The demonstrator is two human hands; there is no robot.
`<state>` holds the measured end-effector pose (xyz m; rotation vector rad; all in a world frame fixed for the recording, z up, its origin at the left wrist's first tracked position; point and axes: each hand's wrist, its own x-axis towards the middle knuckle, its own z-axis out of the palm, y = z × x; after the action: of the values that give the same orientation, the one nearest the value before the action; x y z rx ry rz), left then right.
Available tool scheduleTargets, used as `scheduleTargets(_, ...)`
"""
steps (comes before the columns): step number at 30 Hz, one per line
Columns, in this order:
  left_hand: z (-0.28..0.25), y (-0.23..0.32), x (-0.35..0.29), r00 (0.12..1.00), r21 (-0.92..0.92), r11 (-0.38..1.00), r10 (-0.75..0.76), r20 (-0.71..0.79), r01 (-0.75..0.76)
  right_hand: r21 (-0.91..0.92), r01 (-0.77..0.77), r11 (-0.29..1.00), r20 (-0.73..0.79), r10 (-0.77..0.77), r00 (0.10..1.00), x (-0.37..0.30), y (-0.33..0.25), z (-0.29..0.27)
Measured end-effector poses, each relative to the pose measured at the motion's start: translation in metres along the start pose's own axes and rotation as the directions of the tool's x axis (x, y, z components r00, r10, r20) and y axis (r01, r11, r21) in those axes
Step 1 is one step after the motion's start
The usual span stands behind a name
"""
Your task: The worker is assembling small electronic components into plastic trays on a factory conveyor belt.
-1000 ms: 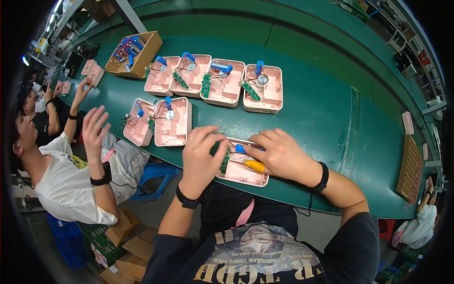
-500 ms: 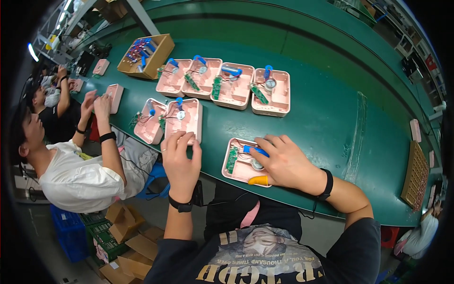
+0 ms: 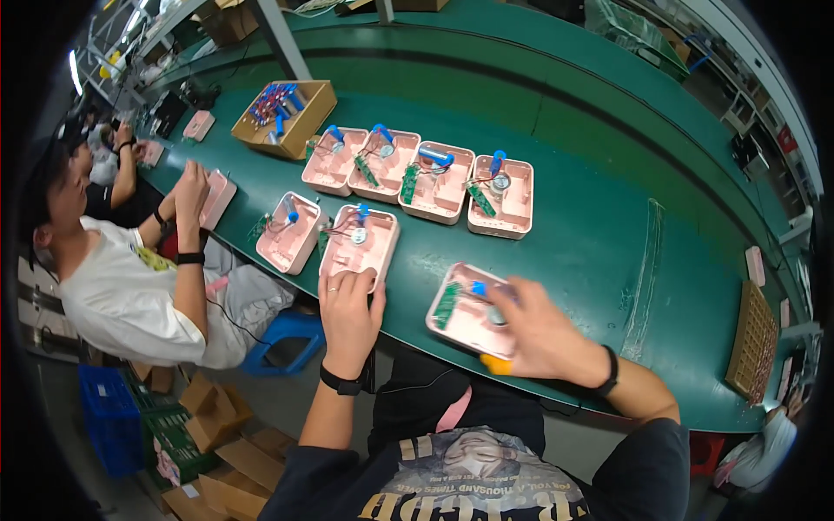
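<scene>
My left hand (image 3: 350,314) has its fingers bent over the near rim of a pink plastic housing (image 3: 376,258), which holds a green circuit board, wires, a round silver part and a blue-wrapped piece. On the right, my right hand (image 3: 556,334) grips another pink housing (image 3: 465,333) by its right side. Its thumb, in a yellow finger cot (image 3: 496,365), presses the near edge; the other fingers reach over the inside and are blurred. Inside this housing lie a green circuit board (image 3: 446,305), a blue piece (image 3: 479,288) and a round silver part (image 3: 496,316), partly covered by the hand.
A similar housing (image 3: 282,252) stands left of my left hand. Several more stand in a row (image 3: 434,208) farther back. A cardboard box (image 3: 317,111) holds blue cylinders. A co-worker (image 3: 130,295) handles a pink housing on the left. A brown grid tray (image 3: 751,343) lies far right.
My left hand has come down onto the near rim of its housing. That housing now stands farther from its left neighbour. My right hand has shifted on its housing, and the whole view has moved slightly.
</scene>
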<state>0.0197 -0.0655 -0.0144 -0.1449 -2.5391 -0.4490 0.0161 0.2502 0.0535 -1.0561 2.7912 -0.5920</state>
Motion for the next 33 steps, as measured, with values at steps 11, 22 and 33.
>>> scheduleTargets(11, -0.029, 0.025, -0.005, 0.912, -0.443, 0.854, 0.375, 0.166, -0.271, -0.092, -0.581, 0.808, -0.485, 0.474, 0.735, -0.002, 0.226, -0.126)
scheduleTargets(22, -0.014, 0.031, 0.038, 0.985, -0.604, 0.788, -0.018, 0.172, 0.119, -0.134, -0.770, 0.624, -0.572, 0.585, 0.574, 0.035, 0.329, -0.108)
scheduleTargets(33, 0.032, 0.033, 0.043, 0.913, -0.679, 0.638, -0.099, 0.396, 0.364, 0.263, 0.241, 0.934, -0.180, -0.198, 0.964, 0.049, 0.043, -0.010)
